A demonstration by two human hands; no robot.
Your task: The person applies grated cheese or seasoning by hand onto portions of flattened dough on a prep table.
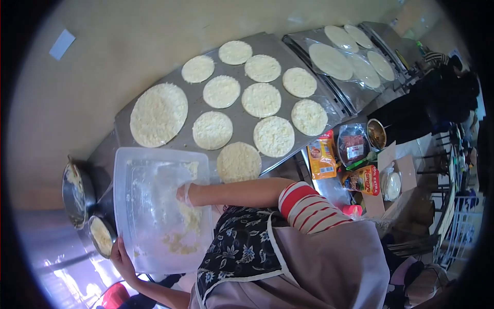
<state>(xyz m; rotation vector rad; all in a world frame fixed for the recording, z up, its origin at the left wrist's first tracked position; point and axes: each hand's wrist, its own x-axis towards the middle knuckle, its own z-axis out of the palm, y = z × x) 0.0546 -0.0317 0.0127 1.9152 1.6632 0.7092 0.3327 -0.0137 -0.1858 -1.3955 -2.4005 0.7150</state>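
A clear plastic tub with white grated crumbs in it tilts before me. My left hand grips its lower left edge. Inside the tub, near its right side, is my right hand in a thin clear glove. It is close to the crumbs, and its fingers are mostly hidden. Beyond the tub, several round flat doughs with white topping lie on a metal sheet, among them a large one, one near the tub and one further right.
At the left stand a metal pot and a small bowl of pale crumbs. Plain dough rounds lie on another sheet at the upper right. Food packets, a tray of reddish food, an open carton and a person in dark clothes are right.
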